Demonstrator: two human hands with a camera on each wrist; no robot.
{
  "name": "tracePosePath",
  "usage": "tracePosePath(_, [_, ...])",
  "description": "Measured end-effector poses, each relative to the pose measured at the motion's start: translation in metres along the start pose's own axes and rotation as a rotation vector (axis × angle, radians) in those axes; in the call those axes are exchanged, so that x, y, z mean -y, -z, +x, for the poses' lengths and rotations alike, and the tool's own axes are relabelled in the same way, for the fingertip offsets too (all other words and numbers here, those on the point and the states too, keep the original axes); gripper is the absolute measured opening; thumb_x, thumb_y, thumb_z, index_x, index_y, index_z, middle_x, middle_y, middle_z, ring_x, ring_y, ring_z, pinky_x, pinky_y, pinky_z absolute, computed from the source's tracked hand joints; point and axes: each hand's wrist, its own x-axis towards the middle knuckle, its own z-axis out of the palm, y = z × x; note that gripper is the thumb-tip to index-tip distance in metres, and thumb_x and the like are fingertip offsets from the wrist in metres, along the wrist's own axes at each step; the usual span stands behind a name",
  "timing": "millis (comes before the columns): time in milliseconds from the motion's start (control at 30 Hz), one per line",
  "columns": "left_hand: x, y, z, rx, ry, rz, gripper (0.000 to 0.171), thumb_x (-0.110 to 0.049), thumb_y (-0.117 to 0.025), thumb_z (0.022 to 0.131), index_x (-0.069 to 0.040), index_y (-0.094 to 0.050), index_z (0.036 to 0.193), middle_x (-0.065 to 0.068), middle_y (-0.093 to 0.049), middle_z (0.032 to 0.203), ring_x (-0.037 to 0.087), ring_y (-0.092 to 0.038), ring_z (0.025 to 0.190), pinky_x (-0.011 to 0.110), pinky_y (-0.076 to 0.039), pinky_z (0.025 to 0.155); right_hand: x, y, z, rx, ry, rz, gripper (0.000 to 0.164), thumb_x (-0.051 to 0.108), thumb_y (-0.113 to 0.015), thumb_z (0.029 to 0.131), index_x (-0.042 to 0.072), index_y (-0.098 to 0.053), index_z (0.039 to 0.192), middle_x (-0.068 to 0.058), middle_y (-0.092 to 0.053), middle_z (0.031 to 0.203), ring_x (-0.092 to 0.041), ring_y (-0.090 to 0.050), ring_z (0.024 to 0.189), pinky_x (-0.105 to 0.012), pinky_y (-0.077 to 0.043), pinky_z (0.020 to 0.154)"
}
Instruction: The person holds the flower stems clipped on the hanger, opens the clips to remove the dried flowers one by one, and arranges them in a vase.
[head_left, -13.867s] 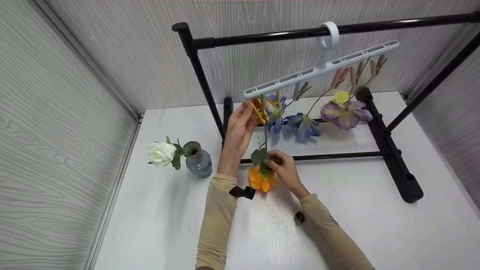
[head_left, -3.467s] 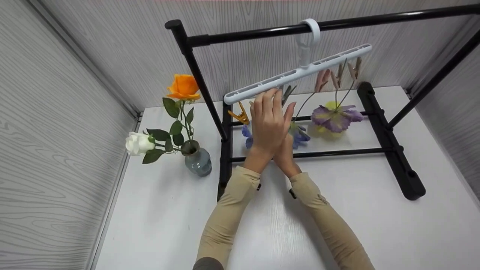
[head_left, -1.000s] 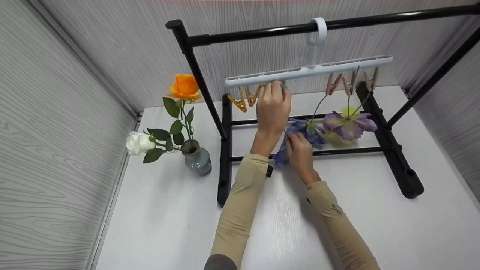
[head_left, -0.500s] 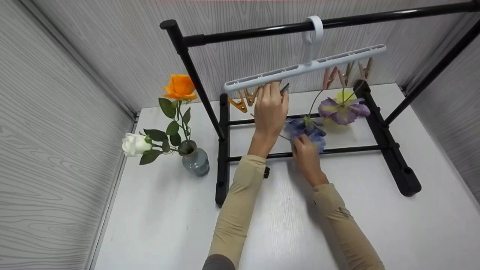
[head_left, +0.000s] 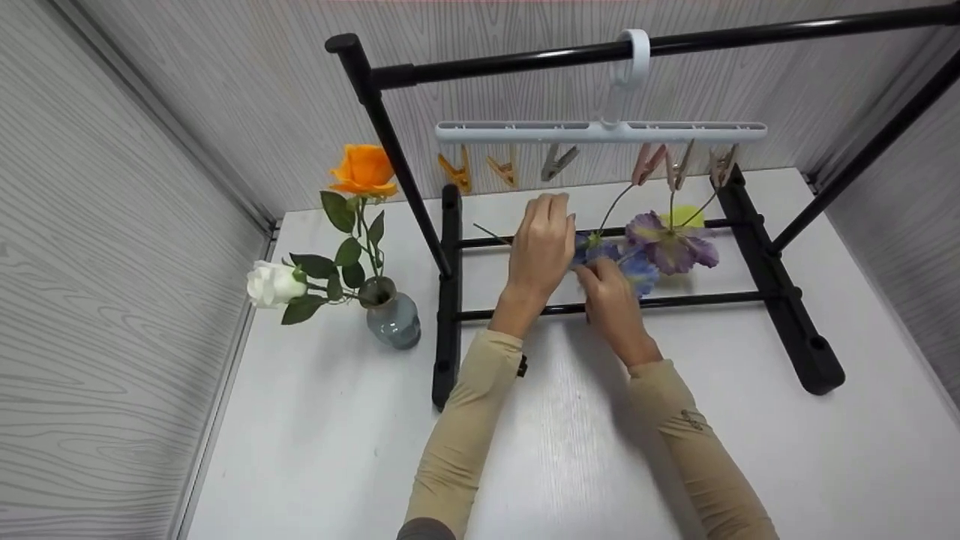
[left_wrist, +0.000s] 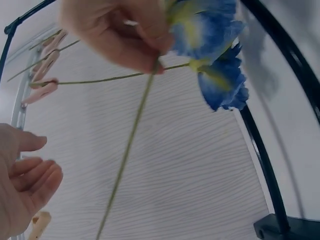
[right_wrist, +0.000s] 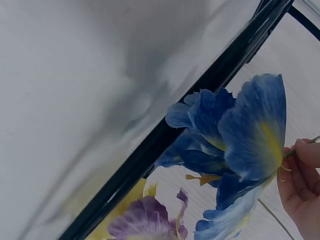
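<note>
My right hand (head_left: 611, 300) pinches the thin green stem (left_wrist: 131, 135) of a blue artificial flower (right_wrist: 255, 125) just below its bloom. The stem's free end points up and left in the head view. My left hand (head_left: 541, 244) hangs in front of that stem, below the grey clothespin (head_left: 556, 163), its fingers loosely bent and holding nothing, as the left wrist view shows. A second blue flower (left_wrist: 222, 82) stays clipped by its stem to a pink clothespin (head_left: 649, 165), its bloom partly behind the held one. Purple (head_left: 671, 241) and yellow (head_left: 686, 217) blooms hang farther right.
A white hanger (head_left: 525, 133) with several clothespins hangs from the black rack (head_left: 510, 61); the orange pins (head_left: 457, 171) and the grey one hold no flower. At left a glass vase (head_left: 395, 322) holds an orange rose (head_left: 365, 171) and a white rose (head_left: 276, 284).
The orange rose has gone from the hanger into the vase. My left hand has let go of the grey clothespin and lowered; the blue flower's stem is free of it. The hanger has swung level.
</note>
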Motion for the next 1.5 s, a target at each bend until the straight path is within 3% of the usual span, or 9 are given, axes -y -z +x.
tracePosePath(200, [0.007, -0.011, -0.027, 0.059, -0.144, 0.075, 0.009, -0.002, -0.060, 0.101, -0.001, -0.070, 0.101, 0.011, -0.066, 0.095, 0.023, -0.063, 0.086, 0.028, -0.054, 0.083, 0.000, 0.006, 0.007, -0.042, 0.033, -0.009, 0.046, -0.037, -0.054, 0.068, -0.010, -0.069, 0.103, -0.020, -0.058, 0.091, -0.036, -0.058, 0.079, -0.046, -0.052, 0.067])
tracePosePath(267, [0.008, -0.014, -0.034, 0.070, -0.172, 0.093, 0.009, -0.002, -0.062, 0.100, -0.002, -0.070, 0.097, 0.010, -0.067, 0.093, 0.023, -0.064, 0.086, 0.027, -0.054, 0.082, -0.001, 0.007, 0.009, -0.060, 0.041, -0.008, 0.043, -0.036, -0.056, 0.070, -0.010, -0.069, 0.102, -0.020, -0.058, 0.091, -0.036, -0.057, 0.078, -0.045, -0.051, 0.067])
tracePosePath(400, [0.012, -0.018, -0.046, 0.065, -0.199, 0.116, 0.007, 0.001, -0.066, 0.096, -0.004, -0.070, 0.093, 0.009, -0.068, 0.092, 0.023, -0.066, 0.086, 0.029, -0.055, 0.081, -0.001, 0.009, 0.010, -0.094, 0.060, -0.020, 0.027, -0.030, -0.059, 0.084, -0.009, -0.068, 0.099, -0.020, -0.057, 0.090, -0.036, -0.056, 0.077, -0.045, -0.050, 0.068])
tracePosePath(667, [0.015, -0.016, -0.071, 0.087, -0.262, 0.226, 0.010, 0.001, -0.071, 0.093, -0.008, -0.074, 0.096, 0.004, -0.068, 0.091, 0.018, -0.064, 0.084, 0.029, -0.054, 0.072, 0.005, 0.009, 0.012, -0.136, 0.150, -0.029, 0.025, -0.029, -0.059, 0.085, -0.008, -0.069, 0.094, -0.018, -0.060, 0.088, -0.034, -0.057, 0.076, -0.045, -0.051, 0.070])
tracePosePath(867, [0.021, -0.009, -0.074, 0.096, -0.272, 0.283, 0.009, -0.002, -0.069, 0.095, -0.009, -0.073, 0.095, 0.003, -0.067, 0.089, 0.017, -0.063, 0.082, 0.027, -0.054, 0.069, 0.011, 0.007, 0.014, -0.157, 0.203, -0.031, 0.021, -0.026, -0.063, 0.085, -0.009, -0.070, 0.093, -0.018, -0.061, 0.087, -0.034, -0.057, 0.075, -0.044, -0.051, 0.068])
tracePosePath(1000, [0.027, -0.002, -0.072, 0.095, -0.267, 0.258, 0.008, -0.001, -0.072, 0.093, -0.008, -0.073, 0.092, 0.004, -0.067, 0.088, 0.018, -0.065, 0.081, 0.028, -0.055, 0.065, 0.017, 0.007, 0.016, -0.185, 0.216, -0.014, 0.022, -0.026, -0.063, 0.085, -0.009, -0.071, 0.097, -0.019, -0.063, 0.090, -0.034, -0.060, 0.078, -0.043, -0.053, 0.070])
tracePosePath(1167, [0.041, 0.010, -0.068, 0.085, -0.222, 0.234, 0.012, 0.007, -0.072, 0.089, -0.005, -0.072, 0.091, 0.008, -0.069, 0.090, 0.021, -0.068, 0.082, 0.029, -0.056, 0.062, 0.023, 0.013, 0.017, -0.297, 0.175, 0.082, 0.022, -0.019, -0.068, 0.087, -0.010, -0.070, 0.107, -0.022, -0.065, 0.099, -0.038, -0.064, 0.087, -0.046, -0.055, 0.076])
tracePosePath(1300, [0.056, 0.024, -0.066, 0.044, -0.156, 0.215, 0.017, 0.014, -0.069, 0.086, -0.001, -0.070, 0.092, 0.011, -0.069, 0.091, 0.024, -0.067, 0.081, 0.031, -0.056, 0.060, 0.024, 0.019, 0.017, -0.350, 0.136, 0.142, 0.022, -0.014, -0.069, 0.088, -0.010, -0.069, 0.110, -0.024, -0.065, 0.100, -0.039, -0.063, 0.088, -0.047, -0.054, 0.077])
tracePosePath(1500, [0.077, 0.040, -0.068, -0.008, -0.042, 0.145, 0.022, 0.020, -0.064, 0.086, 0.001, -0.071, 0.096, 0.013, -0.068, 0.092, 0.027, -0.066, 0.082, 0.034, -0.058, 0.062, 0.021, 0.020, 0.013, -0.356, 0.084, 0.166, 0.017, -0.015, -0.071, 0.086, -0.010, -0.070, 0.103, -0.023, -0.064, 0.093, -0.037, -0.062, 0.079, -0.046, -0.053, 0.070])
